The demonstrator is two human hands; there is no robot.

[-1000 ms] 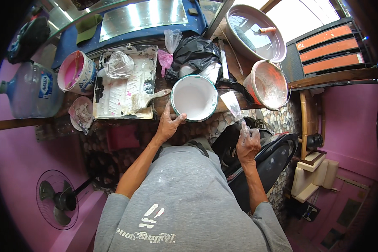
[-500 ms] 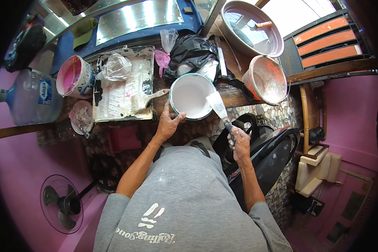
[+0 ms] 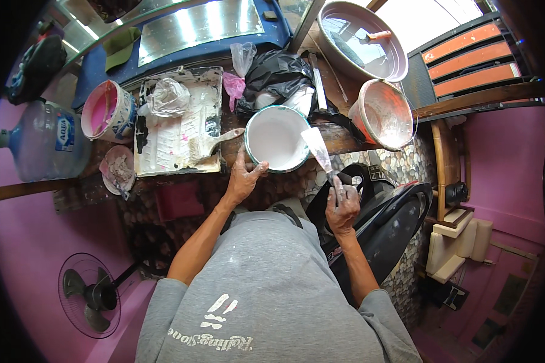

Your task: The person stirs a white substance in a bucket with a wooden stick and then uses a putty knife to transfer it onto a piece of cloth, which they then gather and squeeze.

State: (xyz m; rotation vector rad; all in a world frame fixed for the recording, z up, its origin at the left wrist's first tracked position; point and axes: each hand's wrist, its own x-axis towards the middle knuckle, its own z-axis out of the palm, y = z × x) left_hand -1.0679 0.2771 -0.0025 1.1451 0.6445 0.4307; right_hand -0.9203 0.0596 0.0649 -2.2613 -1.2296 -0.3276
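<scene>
Our right grip (image 3: 343, 207) is closed on a scraper (image 3: 322, 154), its blade by the pot (image 3: 260, 128). Our left grip (image 3: 244, 179) clasps that pot at the edge of the tabletop (image 3: 336, 138). Leftward lies a tray (image 3: 202, 104); beyond, a black bag (image 3: 278, 75).

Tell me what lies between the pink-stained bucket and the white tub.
In the head view, a paint-smeared tray lies between the pink-stained bucket and the white tub, bearing a crumpled whitish bundle and a brush whose handle points toward the tub.
</scene>
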